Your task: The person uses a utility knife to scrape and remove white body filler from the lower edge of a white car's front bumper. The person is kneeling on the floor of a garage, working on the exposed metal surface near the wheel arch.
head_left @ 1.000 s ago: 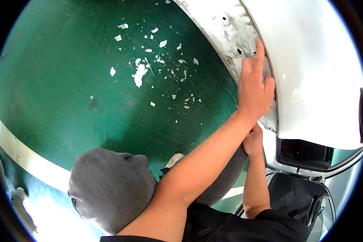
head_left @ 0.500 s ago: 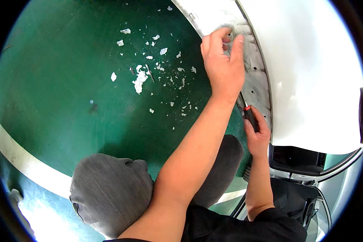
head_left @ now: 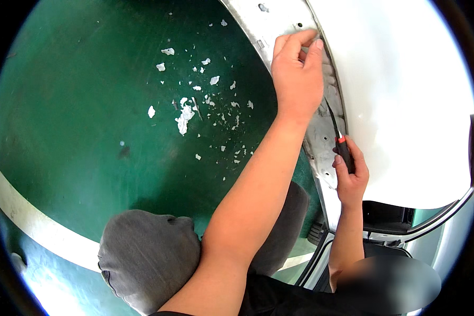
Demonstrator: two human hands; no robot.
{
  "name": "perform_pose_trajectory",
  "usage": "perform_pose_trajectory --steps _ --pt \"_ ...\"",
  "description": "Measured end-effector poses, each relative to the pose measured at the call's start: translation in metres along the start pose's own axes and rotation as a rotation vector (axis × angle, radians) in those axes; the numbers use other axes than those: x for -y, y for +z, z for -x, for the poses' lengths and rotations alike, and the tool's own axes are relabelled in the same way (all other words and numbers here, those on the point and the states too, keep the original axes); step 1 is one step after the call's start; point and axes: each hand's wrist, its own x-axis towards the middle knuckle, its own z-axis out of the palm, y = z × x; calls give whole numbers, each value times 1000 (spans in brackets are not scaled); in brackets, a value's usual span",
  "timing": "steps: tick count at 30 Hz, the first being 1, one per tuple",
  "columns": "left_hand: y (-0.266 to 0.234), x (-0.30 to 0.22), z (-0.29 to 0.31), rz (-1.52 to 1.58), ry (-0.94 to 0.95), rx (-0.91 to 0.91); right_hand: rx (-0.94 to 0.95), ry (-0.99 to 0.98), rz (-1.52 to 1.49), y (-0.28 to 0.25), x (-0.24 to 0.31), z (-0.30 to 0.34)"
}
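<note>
My left hand [head_left: 300, 76] is over the bare metal strip of a white car body [head_left: 321, 124], at the edge of a large white panel [head_left: 400, 105]. Its thumb and forefinger nearly meet in a pinch at the seam; anything between them is too small to make out. Lower down, my right hand [head_left: 352, 171] grips a thin-bladed hand tool [head_left: 343, 152] with a black handle and a red collar. The tool's narrow dark blade slants up and left across the strip, its tip close to my left wrist. Small holes dot the strip.
White flakes [head_left: 184, 120] and a thin dark stick-like piece [head_left: 197, 108] lie scattered on the green floor [head_left: 79, 116]. My grey-clad knees [head_left: 147, 253] are bent below my left arm. An open dark compartment [head_left: 387, 216] sits beneath the white panel's lower edge.
My left hand has shifted right to the panel seam, thumb and forefinger closer together. My right hand has moved right with the tool, whose blade now shows more. The whole view has shifted slightly.
</note>
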Motion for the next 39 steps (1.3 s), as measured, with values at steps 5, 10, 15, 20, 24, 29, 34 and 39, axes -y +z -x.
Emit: perform_pose_trajectory --steps 5,10,15,20,24,29,34,39 --pt "2 0 1 204 -222 -10 5 -29 -61 11 44 -36" --pt "11 -14 8 389 -371 41 -32 -50 38 13 74 -67" --pt "14 -17 7 488 -390 22 -25 -50 -12 21 92 -87" --pt "18 -21 2 537 -445 10 -42 -65 54 21 103 -100" --pt "17 -24 0 506 -458 18 -51 -70 70 22 107 -107" --pt "17 -25 -2 507 -485 8 -39 -67 97 21 115 -112" --pt "18 -23 -4 552 -489 3 -39 -55 154 23 120 -115" --pt "15 -14 -9 437 -475 37 -67 -44 214 29 124 -114"
